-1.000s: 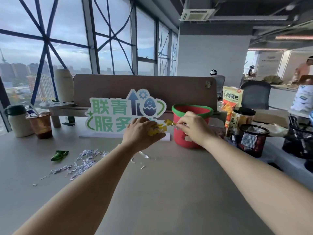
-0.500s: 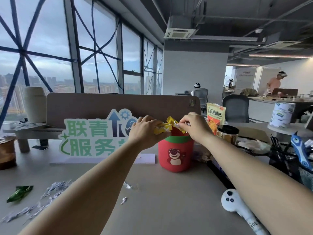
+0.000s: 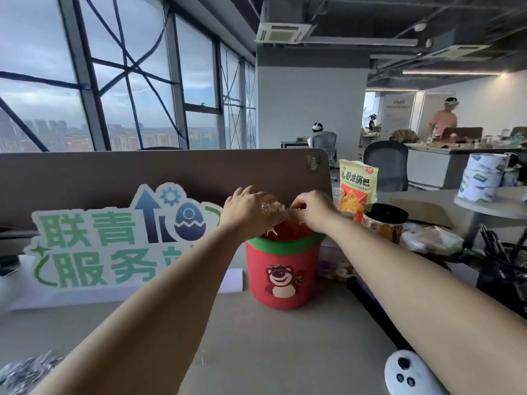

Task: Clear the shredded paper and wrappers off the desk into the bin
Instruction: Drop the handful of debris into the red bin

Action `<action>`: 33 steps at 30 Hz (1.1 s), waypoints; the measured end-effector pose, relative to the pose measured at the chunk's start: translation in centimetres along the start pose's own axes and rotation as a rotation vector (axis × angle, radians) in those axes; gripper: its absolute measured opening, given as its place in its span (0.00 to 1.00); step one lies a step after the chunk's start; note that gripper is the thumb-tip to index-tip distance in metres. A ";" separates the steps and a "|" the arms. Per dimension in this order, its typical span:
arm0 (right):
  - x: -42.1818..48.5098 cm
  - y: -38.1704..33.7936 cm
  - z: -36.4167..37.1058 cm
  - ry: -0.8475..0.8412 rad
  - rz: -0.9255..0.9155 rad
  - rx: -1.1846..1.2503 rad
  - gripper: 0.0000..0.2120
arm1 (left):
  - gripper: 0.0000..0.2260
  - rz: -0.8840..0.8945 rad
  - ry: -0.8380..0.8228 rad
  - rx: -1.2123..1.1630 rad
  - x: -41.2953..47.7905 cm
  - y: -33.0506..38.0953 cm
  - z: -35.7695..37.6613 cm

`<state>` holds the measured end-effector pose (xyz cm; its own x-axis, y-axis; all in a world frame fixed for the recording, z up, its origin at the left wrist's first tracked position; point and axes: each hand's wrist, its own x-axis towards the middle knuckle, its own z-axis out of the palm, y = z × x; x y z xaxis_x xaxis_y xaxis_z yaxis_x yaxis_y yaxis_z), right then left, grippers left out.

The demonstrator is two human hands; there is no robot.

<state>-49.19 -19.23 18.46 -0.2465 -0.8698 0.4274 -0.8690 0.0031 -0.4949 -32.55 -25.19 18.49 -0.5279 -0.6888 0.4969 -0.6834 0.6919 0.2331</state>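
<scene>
At frame centre, the left hand (image 3: 248,210) and right hand (image 3: 312,208) pinch a blurred, crumpled wrapper (image 3: 273,207) between them, directly above the open red bin (image 3: 282,269). Shredded paper (image 3: 24,372) lies on the desk (image 3: 271,346) at lower left.

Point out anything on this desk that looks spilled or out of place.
Shredded paper lies strewn loose on the desk at the lower left, far from the red bin. Both hands, left hand and right hand, are over the bin's mouth with a blurred scrap.
</scene>
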 end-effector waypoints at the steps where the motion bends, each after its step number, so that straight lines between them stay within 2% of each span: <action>1: 0.1 0.2 0.1 -0.022 0.017 -0.005 0.06 | 0.24 0.003 -0.007 -0.005 0.2 0.0 0.3; 5: 0.1 0.7 0.2 -0.073 0.036 -0.028 0.10 | 0.21 0.046 -0.043 -0.020 0.6 0.2 1.8; 9: 0.2 0.7 0.3 -0.051 0.023 0.012 0.13 | 0.17 0.069 -0.063 -0.035 0.7 0.3 2.7; 11: 0.4 0.6 0.5 -0.064 0.026 0.032 0.15 | 0.18 0.071 -0.064 -0.043 0.8 0.4 2.8; 15: 0.7 0.0 0.6 -0.081 0.076 0.195 0.19 | 0.21 0.050 -0.044 -0.049 0.9 0.5 2.5; 20: 0.6 -1.0 0.4 -0.070 0.159 0.453 0.23 | 0.19 0.032 0.001 -0.078 -0.1 -0.4 1.4; 22: 0.3 -1.4 0.3 -0.069 0.170 0.500 0.24 | 0.22 0.014 0.002 -0.084 -0.8 -1.1 1.1; 24: -0.3 -2.0 0.2 -0.067 0.164 0.492 0.25 | 0.18 -0.008 0.006 -0.089 -2.0 -1.7 0.5; 26: -1.0 -2.3 0.1 -0.036 0.143 0.481 0.25 | 0.13 -0.029 0.004 -0.079 -3.4 -2.4 -0.2; 33: -4.9 -2.6 -0.2 0.122 0.109 0.494 0.22 | 0.12 -0.087 -0.023 -0.068 -9.9 -4.3 -1.1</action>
<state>-45.79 -14.90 17.81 -0.3986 -0.8133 0.4238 -0.5361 -0.1684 -0.8272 -23.82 -21.14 13.47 -0.4797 -0.7514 0.4531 -0.6920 0.6414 0.3311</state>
